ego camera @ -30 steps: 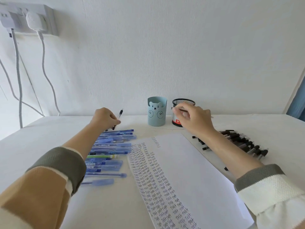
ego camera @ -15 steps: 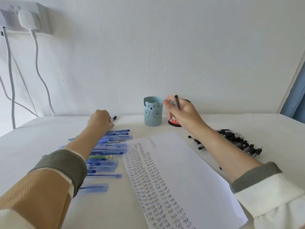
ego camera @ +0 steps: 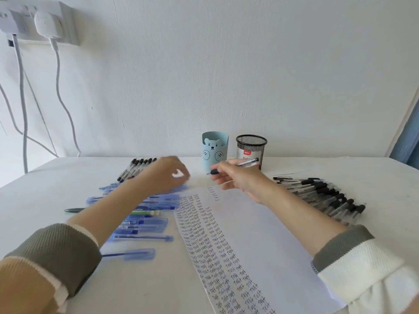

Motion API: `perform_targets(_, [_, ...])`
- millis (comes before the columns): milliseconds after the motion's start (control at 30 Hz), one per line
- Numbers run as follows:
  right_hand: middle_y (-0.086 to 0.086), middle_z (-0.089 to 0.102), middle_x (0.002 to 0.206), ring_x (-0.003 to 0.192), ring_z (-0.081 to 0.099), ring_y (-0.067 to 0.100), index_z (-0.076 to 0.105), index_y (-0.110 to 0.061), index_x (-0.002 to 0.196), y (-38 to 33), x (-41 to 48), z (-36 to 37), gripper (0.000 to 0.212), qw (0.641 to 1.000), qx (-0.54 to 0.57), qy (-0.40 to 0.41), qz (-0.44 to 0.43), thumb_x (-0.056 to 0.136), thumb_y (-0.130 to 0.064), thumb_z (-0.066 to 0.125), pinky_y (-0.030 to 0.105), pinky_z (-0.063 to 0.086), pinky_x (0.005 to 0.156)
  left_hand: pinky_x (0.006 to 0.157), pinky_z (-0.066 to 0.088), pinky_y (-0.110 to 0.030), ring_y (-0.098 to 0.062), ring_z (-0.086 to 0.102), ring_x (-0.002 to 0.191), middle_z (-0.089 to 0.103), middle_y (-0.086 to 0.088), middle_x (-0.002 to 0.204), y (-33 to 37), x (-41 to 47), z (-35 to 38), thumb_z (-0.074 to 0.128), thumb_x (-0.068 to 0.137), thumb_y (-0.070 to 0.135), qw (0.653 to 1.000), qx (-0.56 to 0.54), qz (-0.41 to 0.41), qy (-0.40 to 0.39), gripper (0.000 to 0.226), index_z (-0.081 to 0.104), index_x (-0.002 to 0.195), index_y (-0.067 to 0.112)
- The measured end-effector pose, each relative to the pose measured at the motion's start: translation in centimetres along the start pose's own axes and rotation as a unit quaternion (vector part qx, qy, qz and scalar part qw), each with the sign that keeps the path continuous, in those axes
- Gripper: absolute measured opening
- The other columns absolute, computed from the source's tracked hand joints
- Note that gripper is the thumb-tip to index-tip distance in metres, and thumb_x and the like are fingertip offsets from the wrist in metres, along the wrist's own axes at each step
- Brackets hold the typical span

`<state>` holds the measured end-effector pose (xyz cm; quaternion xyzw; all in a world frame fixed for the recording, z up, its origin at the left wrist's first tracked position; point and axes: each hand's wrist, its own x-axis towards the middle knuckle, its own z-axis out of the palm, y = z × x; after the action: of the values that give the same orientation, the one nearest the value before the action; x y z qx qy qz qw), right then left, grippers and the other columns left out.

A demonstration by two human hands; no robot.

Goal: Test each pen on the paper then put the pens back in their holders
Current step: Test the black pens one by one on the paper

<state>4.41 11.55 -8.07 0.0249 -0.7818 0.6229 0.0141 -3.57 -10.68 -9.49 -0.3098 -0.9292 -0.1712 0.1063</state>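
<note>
My right hand (ego camera: 238, 180) pinches a pen (ego camera: 246, 163) just in front of the bear holder (ego camera: 215, 148), tip pointing left; my left hand (ego camera: 166, 175), blurred, hovers left of that holder, and I cannot tell its grip

Plain white wall (ego camera: 226, 75) straight ahead, slightly textured, with a few faint vertical seams. Wall-mounted white socket block (ego camera: 68, 21) top left, with a white plug adapter (ego camera: 46, 24) seated in it. White cables (ego camera: 21, 98) hang from it down the wall and dip behind the table edge. White table (ego camera: 56, 177), matte top, butted against the wall. Blue vertical strip (ego camera: 408, 137) at the far right edge, can't tell what it is. Light is soft and even, shadows faint.
</note>
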Motion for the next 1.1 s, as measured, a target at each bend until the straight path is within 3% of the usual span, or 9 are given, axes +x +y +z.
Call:
perform_targets(33, [-0.001,0.069,0.073,0.063,0.059,0.009,0.066,-0.014,0.085,0.5,0.0,0.2,0.005,0.999,-0.034,0.016,-0.012,0.088,-0.018,0.066,0.021,0.048,0.060,0.080,0.043,-0.020,-0.006,0.060,0.093,0.061,0.012,0.103,0.7,-0.3,0.7,0.066,0.089,0.033,0.999,-0.024,0.035,-0.024,0.010,0.073,0.096,0.032])
perform_targets(100, [-0.006,0.061,0.059,0.050,0.049,0.005,0.057,-0.017,0.074,1.6,-0.1,0.5,0.020,0.994,-0.089,0.051,-0.034,0.081,-0.021,0.076,0.017,0.039,0.050,0.090,0.044,-0.023,-0.001,0.058,0.100,0.062,0.015,0.108,1.7,-0.9,1.9,0.064,0.084,0.049,0.996,-0.060,0.056,-0.039,0.022,0.074,0.098,0.035])
perform_targets(200, [-0.006,0.057,0.045,0.042,0.045,0.005,0.049,-0.020,0.057,2.8,-0.4,1.1,0.034,0.984,-0.145,0.095,-0.047,0.080,-0.024,0.074,0.018,0.037,0.048,0.093,0.047,-0.028,0.002,0.058,0.101,0.062,0.022,0.106,1.7,-1.5,2.7,0.053,0.073,0.068,0.994,-0.086,0.054,-0.032,0.038,0.071,0.095,0.043])
perform_targets(333, [-0.001,0.054,0.041,0.040,0.048,0.009,0.044,-0.017,0.051,3.5,-0.4,1.4,0.031,0.978,-0.162,0.122,-0.051,0.074,-0.016,0.065,0.023,0.041,0.054,0.096,0.047,-0.032,0.003,0.058,0.102,0.064,0.022,0.105,1.3,-1.7,3.0,0.053,0.071,0.070,0.992,-0.112,0.053,-0.020,0.042,0.071,0.096,0.041])
perform_targets(633, [0.002,0.058,0.044,0.042,0.050,0.012,0.047,-0.018,0.051,4.1,0.1,1.4,0.030,0.983,-0.145,0.102,-0.051,0.072,-0.020,0.067,0.028,0.046,0.057,0.095,0.047,-0.035,0.002,0.059,0.100,0.064,0.024,0.104,1.1,-1.4,3.3,0.054,0.070,0.070,0.991,-0.124,0.056,-0.016,0.037,0.070,0.092,0.045])
perform_targets(733, [0.002,0.059,0.044,0.042,0.051,0.012,0.048,-0.020,0.050,4.1,0.1,1.6,0.025,0.982,-0.154,0.093,-0.049,0.067,-0.027,0.065,0.027,0.045,0.057,0.096,0.047,-0.035,0.002,0.059,0.101,0.064,0.023,0.104,1.1,-1.5,3.3,0.054,0.070,0.070,0.991,-0.125,0.053,-0.017,0.036,0.069,0.091,0.046])
perform_targets(900, [0.003,0.057,0.043,0.040,0.051,0.010,0.048,-0.016,0.054,4.0,-0.1,1.4,0.029,0.982,-0.148,0.103,-0.060,0.075,-0.015,0.067,0.025,0.046,0.055,0.096,0.047,-0.034,0.002,0.059,0.101,0.064,0.024,0.104,1.1,-1.5,3.3,0.054,0.070,0.070,0.991,-0.123,0.053,-0.019,0.039,0.070,0.093,0.044])
perform_targets(1100, [0.004,0.056,0.043,0.042,0.046,0.013,0.045,-0.017,0.052,3.9,-0.1,1.5,0.029,0.981,-0.161,0.096,-0.052,0.073,-0.016,0.065,0.024,0.041,0.055,0.096,0.047,-0.034,0.003,0.058,0.101,0.063,0.025,0.105,1.1,-1.4,3.4,0.053,0.070,0.071,0.991,-0.122,0.048,-0.020,0.038,0.070,0.092,0.045])
